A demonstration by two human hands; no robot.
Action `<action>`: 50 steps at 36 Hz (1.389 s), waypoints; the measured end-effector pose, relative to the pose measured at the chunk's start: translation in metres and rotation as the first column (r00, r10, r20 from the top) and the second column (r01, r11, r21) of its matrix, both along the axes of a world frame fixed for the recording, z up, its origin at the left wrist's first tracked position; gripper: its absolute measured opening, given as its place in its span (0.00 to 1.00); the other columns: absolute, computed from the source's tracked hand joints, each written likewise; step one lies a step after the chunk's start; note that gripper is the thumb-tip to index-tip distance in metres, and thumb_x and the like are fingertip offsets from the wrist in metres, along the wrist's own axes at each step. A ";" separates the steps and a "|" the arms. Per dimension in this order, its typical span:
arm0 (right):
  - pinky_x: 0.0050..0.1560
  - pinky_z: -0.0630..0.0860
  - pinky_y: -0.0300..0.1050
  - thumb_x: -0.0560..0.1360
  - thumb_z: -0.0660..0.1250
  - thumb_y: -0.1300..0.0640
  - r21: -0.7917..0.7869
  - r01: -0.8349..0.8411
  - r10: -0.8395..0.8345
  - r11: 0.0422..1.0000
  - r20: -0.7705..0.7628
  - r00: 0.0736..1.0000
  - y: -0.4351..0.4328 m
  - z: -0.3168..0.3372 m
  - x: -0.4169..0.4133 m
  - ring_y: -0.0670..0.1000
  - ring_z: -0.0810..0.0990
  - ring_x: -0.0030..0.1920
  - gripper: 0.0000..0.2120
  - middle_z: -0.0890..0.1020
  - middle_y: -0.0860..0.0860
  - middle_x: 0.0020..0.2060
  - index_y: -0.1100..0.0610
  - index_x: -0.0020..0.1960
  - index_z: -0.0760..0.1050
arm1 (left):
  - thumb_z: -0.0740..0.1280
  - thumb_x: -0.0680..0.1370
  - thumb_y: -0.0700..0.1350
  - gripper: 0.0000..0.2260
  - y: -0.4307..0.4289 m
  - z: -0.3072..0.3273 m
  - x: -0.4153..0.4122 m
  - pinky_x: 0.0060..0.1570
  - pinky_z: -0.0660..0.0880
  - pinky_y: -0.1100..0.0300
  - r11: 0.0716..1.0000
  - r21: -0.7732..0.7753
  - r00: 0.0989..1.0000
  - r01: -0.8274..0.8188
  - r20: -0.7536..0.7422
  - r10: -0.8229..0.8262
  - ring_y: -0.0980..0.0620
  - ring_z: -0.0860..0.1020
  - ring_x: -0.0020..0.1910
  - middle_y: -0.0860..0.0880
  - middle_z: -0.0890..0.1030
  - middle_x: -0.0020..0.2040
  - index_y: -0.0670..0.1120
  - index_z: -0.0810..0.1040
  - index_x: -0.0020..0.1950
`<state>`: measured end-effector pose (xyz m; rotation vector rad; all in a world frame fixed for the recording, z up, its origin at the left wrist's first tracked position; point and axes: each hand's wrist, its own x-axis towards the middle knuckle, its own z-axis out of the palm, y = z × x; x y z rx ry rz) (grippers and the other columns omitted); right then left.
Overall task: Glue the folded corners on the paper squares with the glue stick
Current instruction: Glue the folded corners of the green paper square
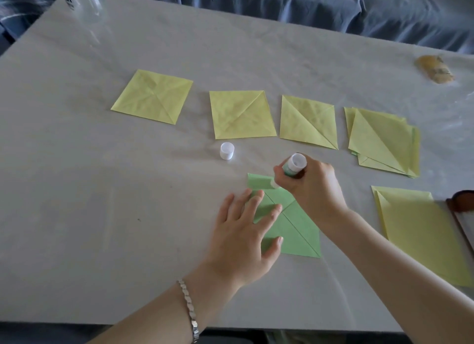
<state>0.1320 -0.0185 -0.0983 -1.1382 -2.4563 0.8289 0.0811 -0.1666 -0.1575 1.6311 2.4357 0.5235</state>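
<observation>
Green square paper sheet (289,231): matt, creased. Pale yellow paper squares (241,114): matt, faintly crumpled. White cylindrical plastic cap (227,151) and green-and-white plastic glue stick (292,166): smooth, slightly glossy. Grey surface (102,189): matt, lightly wrinkled covering. Silver link bracelet (190,309): polished metal. Blue cloth (282,2): soft, rumpled

Grey table (128,189) (wrinkled cover), blue fabric (307,5) behind, soft daylight.

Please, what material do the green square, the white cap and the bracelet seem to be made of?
Green square: thin matte paper, with sharp creases. White cap: probably plastic, smooth and opaque. Bracelet: likely metal, silvery links that shine.
</observation>
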 end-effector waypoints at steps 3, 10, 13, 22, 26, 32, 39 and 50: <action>0.31 0.73 0.49 0.70 0.69 0.49 -0.012 0.036 -0.036 0.999 -0.003 0.999 0.006 -0.001 0.011 0.53 0.71 0.29 0.13 0.79 0.56 0.31 0.60 0.40 0.76 | 0.57 0.72 0.59 0.23 0.000 0.000 0.000 0.65 0.60 0.47 1.000 -0.004 1.000 0.000 -0.008 0.000 0.43 0.72 0.65 0.44 0.77 0.64 0.54 0.77 0.63; 0.35 0.74 0.49 0.69 0.71 0.50 -0.012 0.129 -0.129 0.992 0.000 0.992 0.020 -0.001 0.032 0.57 0.76 0.33 0.11 0.79 0.55 0.31 0.59 0.40 0.78 | 0.57 0.72 0.59 0.23 0.001 0.000 0.000 0.64 0.61 0.47 1.000 0.000 1.000 0.000 -0.029 0.000 0.42 0.74 0.63 0.43 0.78 0.62 0.54 0.78 0.63; 0.33 0.71 0.45 0.69 0.71 0.51 -0.024 0.153 -0.153 0.988 0.008 0.988 0.024 -0.001 0.039 0.53 0.72 0.31 0.10 0.78 0.53 0.31 0.59 0.40 0.78 | 0.57 0.72 0.59 0.23 0.001 0.000 0.000 0.64 0.60 0.46 1.000 -0.004 1.000 0.000 -0.029 0.000 0.42 0.74 0.63 0.44 0.78 0.62 0.54 0.78 0.63; 0.30 0.67 0.43 0.71 0.68 0.51 0.009 0.240 -0.240 0.971 -0.047 0.970 0.037 0.013 0.044 0.52 0.70 0.29 0.11 0.76 0.53 0.28 0.59 0.38 0.78 | 0.59 0.71 0.58 0.22 0.001 -0.001 -0.001 0.63 0.62 0.46 0.999 0.046 1.000 -0.003 0.007 0.002 0.42 0.74 0.63 0.43 0.77 0.62 0.51 0.80 0.59; 0.26 0.64 0.36 0.70 0.68 0.50 0.028 0.171 -0.168 0.985 -0.098 0.981 0.027 0.021 0.024 0.46 0.66 0.24 0.11 0.71 0.47 0.23 0.58 0.36 0.77 | 0.59 0.72 0.57 0.21 0.000 -0.003 -0.001 0.63 0.62 0.46 0.998 0.059 1.000 -0.007 0.015 0.006 0.42 0.74 0.64 0.43 0.77 0.63 0.50 0.81 0.58; 0.30 0.68 0.34 0.69 0.70 0.48 -0.037 -0.026 0.021 0.999 -0.116 0.993 0.001 0.009 -0.011 0.43 0.71 0.29 0.11 0.77 0.46 0.26 0.57 0.38 0.79 | 0.59 0.72 0.56 0.20 0.001 -0.003 -0.001 0.63 0.62 0.46 0.997 0.079 1.000 -0.014 0.003 0.014 0.42 0.75 0.63 0.43 0.77 0.62 0.49 0.81 0.58; 0.38 0.76 0.50 0.69 0.70 0.50 -0.075 -0.084 0.077 0.994 -0.094 0.993 -0.014 -0.007 -0.023 0.56 0.78 0.36 0.12 0.81 0.55 0.32 0.60 0.39 0.77 | 0.61 0.72 0.55 0.19 0.001 -0.007 -0.001 0.65 0.63 0.48 0.993 0.119 1.000 -0.016 -0.017 0.019 0.42 0.76 0.61 0.44 0.79 0.59 0.49 0.81 0.56; 0.34 0.73 0.48 0.69 0.71 0.51 -0.063 0.024 -0.030 0.998 -0.087 0.996 0.004 -0.005 0.016 0.53 0.75 0.32 0.09 0.81 0.54 0.31 0.57 0.39 0.78 | 0.60 0.71 0.56 0.19 0.001 -0.007 0.000 0.64 0.63 0.47 0.991 0.132 0.998 -0.018 -0.053 0.025 0.43 0.76 0.59 0.45 0.80 0.57 0.50 0.81 0.56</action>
